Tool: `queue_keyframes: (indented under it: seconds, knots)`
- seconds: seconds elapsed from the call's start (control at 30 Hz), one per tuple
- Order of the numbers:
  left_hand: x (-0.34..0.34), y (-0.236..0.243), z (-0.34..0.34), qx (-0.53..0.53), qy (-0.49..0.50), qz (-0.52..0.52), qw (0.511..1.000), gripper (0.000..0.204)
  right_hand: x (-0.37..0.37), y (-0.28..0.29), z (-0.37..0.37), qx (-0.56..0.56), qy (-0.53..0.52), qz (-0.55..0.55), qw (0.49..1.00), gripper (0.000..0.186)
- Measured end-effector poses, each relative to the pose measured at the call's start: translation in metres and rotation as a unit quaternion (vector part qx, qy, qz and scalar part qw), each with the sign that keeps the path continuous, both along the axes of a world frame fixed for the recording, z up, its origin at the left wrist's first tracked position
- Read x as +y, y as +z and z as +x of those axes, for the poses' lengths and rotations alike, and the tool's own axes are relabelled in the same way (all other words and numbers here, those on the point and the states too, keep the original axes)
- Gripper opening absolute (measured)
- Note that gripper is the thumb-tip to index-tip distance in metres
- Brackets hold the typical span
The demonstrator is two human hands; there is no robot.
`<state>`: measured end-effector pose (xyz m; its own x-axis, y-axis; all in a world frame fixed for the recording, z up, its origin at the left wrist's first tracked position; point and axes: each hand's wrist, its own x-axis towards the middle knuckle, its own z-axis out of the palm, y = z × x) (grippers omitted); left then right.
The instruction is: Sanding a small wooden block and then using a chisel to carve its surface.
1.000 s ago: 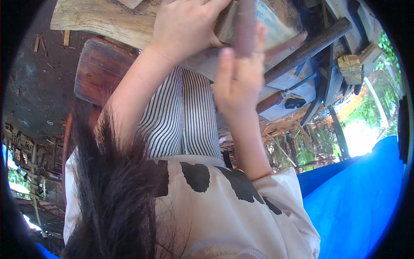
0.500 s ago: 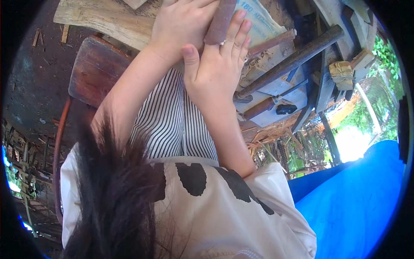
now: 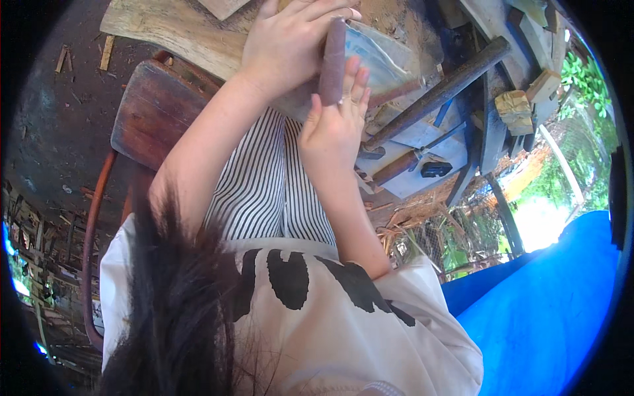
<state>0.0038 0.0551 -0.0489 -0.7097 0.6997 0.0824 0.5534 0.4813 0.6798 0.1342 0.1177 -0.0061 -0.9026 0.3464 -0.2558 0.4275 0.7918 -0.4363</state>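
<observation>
The left hand (image 3: pixel 287 49) is wrapped around the upper part of a reddish-brown wooden stick (image 3: pixel 332 61), fingers curled over its top end. The right hand (image 3: pixel 333 129) presses against the stick's lower end from below, palm and thumb on the wood and fingers stretched up alongside it, so both hands grasp the same piece, which stands nearly upright above the lap. Just behind the stick lies a pale, flat plastic-covered sheet (image 3: pixel 380 56). Below the hands are striped trousers (image 3: pixel 264 191), and to the left a dark wooden chair seat (image 3: pixel 148 115) beside a rough wooden plank (image 3: pixel 172 30). To the right, a long dark pole (image 3: pixel 439 92) slants across cluttered boards, with a wooden-handled tool (image 3: pixel 406 164) near it. A blue tarp (image 3: pixel 548 303) fills the lower right.
</observation>
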Motion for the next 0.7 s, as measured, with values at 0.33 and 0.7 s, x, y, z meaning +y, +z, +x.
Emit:
queue_keyframes:
  seconds: [0.33,0.7]
  knots:
    - [0.006,0.002,0.0,-0.004,-0.001,-0.003,1.0,0.05,0.012,0.004,0.006,-0.018,0.016,0.109,0.994,0.033]
    - [0.005,-0.004,-0.001,0.056,-0.014,-0.052,0.997,0.066,0.011,0.005,0.013,-0.006,-0.008,0.105,0.994,0.046]
